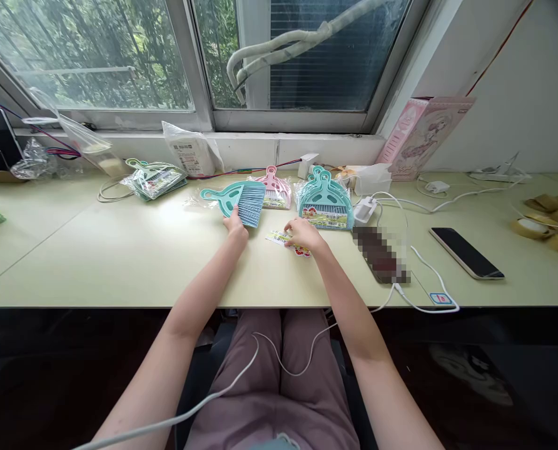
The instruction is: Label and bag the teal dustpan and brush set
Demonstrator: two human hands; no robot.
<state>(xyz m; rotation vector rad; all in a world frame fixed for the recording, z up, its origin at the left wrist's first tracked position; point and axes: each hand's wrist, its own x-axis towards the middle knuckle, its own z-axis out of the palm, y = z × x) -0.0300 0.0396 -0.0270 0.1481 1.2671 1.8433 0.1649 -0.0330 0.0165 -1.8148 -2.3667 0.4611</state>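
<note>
the left hand, partly curled, holds a teal dustpan and blue-bristled brush, left of a bagged teal set; the right hand, fingertips nearly closed, pinches a printed card nearer, between them.

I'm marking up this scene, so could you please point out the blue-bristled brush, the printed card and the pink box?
Blue-bristled brush (250, 203): head view, on its bristles.
Printed card (276, 237): head view, on its left end.
Pink box (433, 136): head view, on its illustrated side.

The held brush is teal with blue-grey bristles, the card white, yellow and red, the bench pale yellow-green.
</note>
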